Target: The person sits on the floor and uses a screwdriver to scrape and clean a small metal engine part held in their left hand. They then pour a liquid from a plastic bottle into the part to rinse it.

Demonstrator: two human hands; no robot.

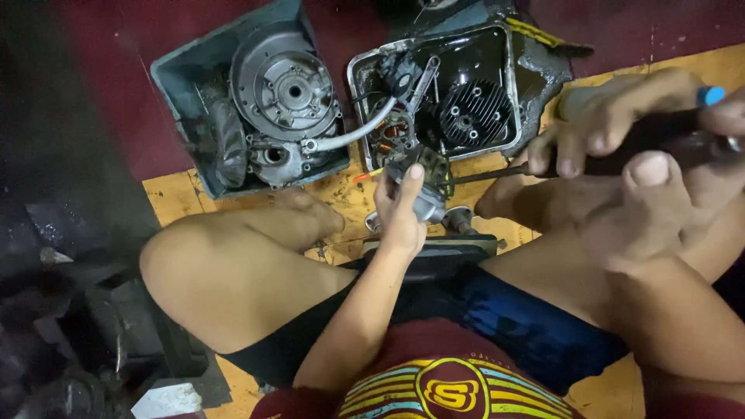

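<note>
— At the centre of the frame, what is the left hand gripping?

— It is closing around a small carburettor, while the right hand is wrapping a screwdriver whose tip is meeting it.

— Advice?

— Keeping the blade seated squarely, I'd judge. Behind it, a metal tray and a green tray are holding engine parts.

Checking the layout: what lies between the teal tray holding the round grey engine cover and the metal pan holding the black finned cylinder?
In the head view, a pale curved hose bridges the teal tray and metal pan.
</note>
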